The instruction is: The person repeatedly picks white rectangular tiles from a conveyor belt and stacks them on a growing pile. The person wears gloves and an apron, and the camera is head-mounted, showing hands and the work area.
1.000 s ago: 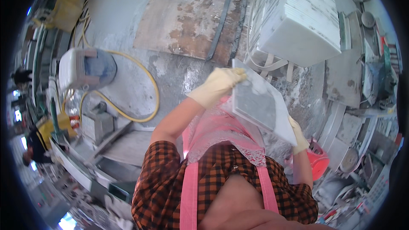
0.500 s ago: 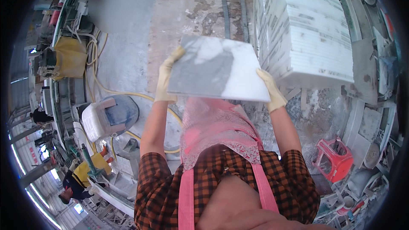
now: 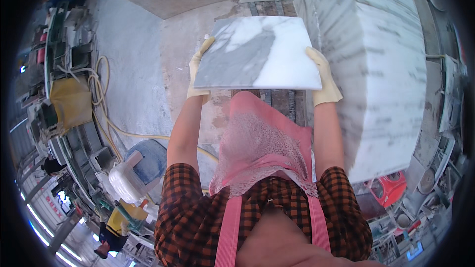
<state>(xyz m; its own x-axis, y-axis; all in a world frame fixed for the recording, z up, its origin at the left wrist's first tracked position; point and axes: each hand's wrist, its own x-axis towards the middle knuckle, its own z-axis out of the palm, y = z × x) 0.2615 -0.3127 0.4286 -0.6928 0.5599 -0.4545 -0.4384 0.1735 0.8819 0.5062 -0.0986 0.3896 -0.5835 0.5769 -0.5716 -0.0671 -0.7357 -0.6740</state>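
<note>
A grey-and-white marble tile (image 3: 260, 54) is held up in front of me, its broad face tilted toward my view. My left hand (image 3: 198, 71), in a cream glove, grips its left edge, with the thumb side near the upper corner. On the opposite edge my right hand (image 3: 324, 76), gloved alike, closes round the right side. Fingers beneath the tile are hidden on both sides. Just right of my right hand rises a tall stack of marble slabs (image 3: 391, 79), blurred by motion.
Two dark strips (image 3: 279, 8) run along the stained floor beyond the tile. To the left lie a yellow hose (image 3: 138, 135) and a blue tub (image 3: 151, 160). A red plastic stool (image 3: 388, 190) stands at lower right. A person in dark clothing (image 3: 111, 241) is at far lower left.
Both hands have carried the marble tile farther forward from my body. My view has shifted, and the slab stack now reaches nearer on the right, partly covering the red stool.
</note>
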